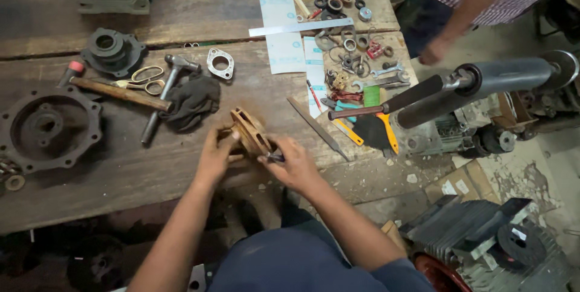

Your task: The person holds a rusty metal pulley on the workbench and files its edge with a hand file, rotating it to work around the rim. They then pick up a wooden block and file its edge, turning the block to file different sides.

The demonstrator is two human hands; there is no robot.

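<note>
Far left on the worn wooden workbench [181, 20] sits a big round dark cast-metal housing with bolt lugs [47, 127], and just above it a smaller dark flanged metal hub [110, 50]. Moving right, a wooden-handled hammer [121, 92] lies across a pair of silver scissors [145, 80], with a steel hammer [162, 95] angled beside a crumpled black rag [192, 101] and a small silver flange plate [220, 63] above. Now the centre: the left hand [216, 158] is wrapped around the near side of a rusty brown ribbed metal casting [249, 132], which stands tilted on edge at the front of the bench. The right hand [294, 165] presses against the casting's right side, fingers closed on a small dark metal tool [275, 158]; what kind, I cannot tell. Further right, a flat grey file [317, 126], a yellow-handled scraper [374, 132], loose spanners, rings and washers [350, 44] on white paper sheets [281, 26]. Far right, another person's hand [434, 51] hangs by a long black metal handle [483, 83].
</note>
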